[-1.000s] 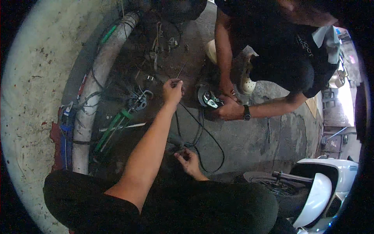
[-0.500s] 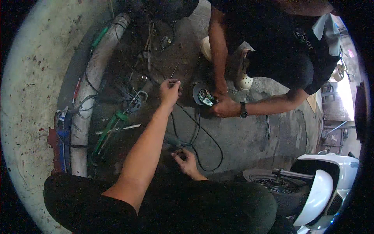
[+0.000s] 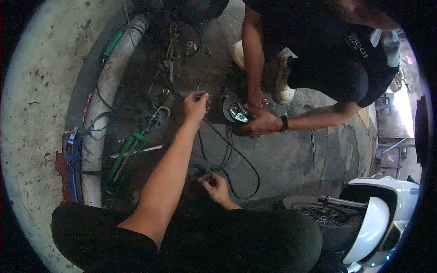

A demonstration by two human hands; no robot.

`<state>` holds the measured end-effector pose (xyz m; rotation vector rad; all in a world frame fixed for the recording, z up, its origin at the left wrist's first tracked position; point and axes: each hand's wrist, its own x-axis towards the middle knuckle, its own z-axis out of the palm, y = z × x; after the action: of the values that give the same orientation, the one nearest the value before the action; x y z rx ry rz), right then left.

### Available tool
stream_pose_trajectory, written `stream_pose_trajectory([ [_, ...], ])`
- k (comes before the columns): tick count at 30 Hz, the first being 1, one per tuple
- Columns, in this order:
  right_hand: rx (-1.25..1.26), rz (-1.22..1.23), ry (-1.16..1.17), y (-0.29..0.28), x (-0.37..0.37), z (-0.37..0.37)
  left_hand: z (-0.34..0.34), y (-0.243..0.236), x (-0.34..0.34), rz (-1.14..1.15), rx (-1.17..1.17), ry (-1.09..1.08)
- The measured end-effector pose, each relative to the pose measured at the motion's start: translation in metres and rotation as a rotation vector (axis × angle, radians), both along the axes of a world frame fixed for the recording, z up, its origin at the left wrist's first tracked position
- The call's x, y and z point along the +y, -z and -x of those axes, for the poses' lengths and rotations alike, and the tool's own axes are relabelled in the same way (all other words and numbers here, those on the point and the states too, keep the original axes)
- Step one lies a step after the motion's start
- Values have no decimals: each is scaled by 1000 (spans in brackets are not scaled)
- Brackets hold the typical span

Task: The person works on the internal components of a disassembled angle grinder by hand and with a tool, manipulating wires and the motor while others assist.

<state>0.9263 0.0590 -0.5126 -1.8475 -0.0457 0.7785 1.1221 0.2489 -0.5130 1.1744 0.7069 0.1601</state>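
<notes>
My left hand [image 3: 196,108] is closed, its thumb and fingers pinched at the near end of a thin rod [image 3: 203,78] that points away from me. Lower down, my right hand [image 3: 215,187] curls with thumb and fingertips together; something dark is at them, too small to name. A black cable [image 3: 256,172] loops over the floor between my hands and toward the co-worker. The co-worker's hands [image 3: 261,119] grip a tool with a round dark disc [image 3: 229,108] and a shiny greenish part [image 3: 238,112], to the right of my left hand.
A long pale pipe [image 3: 102,98] runs along the left wall, with cables over it. A green-handled tool [image 3: 127,152] and a plug [image 3: 165,91] lie left of my arm. A white motorbike [image 3: 371,232] stands at lower right; a thin bar [image 3: 313,145] lies on the floor.
The co-worker's fingers have shifted slightly on the disc tool. My left hand has moved a little to the left in the picture with the rod; my right hand stays nearly still.
</notes>
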Motion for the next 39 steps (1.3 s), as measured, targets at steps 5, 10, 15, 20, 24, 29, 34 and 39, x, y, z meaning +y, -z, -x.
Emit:
stream_pose_trajectory([
  [5,6,50,22,-1,1,1,-1,-2,-2,22,12,-7],
  [10,-35,61,-16,-21,8,-5,2,-5,0,29,32,-30],
  [15,-30,21,29,-17,6,-3,1,0,-1,39,17,3],
  [20,-27,52,-17,-21,8,-6,1,5,1,17,17,1],
  [24,-52,-4,28,-18,5,-7,-2,2,-3,7,31,12],
  [29,117,-22,240,-22,-2,-51,-9,-3,-9,-76,-53,61],
  [34,157,-361,586,-7,-2,-125,-31,12,0,-492,-138,162],
  [39,352,-650,806,4,2,-165,-50,-46,-11,-647,-38,432],
])
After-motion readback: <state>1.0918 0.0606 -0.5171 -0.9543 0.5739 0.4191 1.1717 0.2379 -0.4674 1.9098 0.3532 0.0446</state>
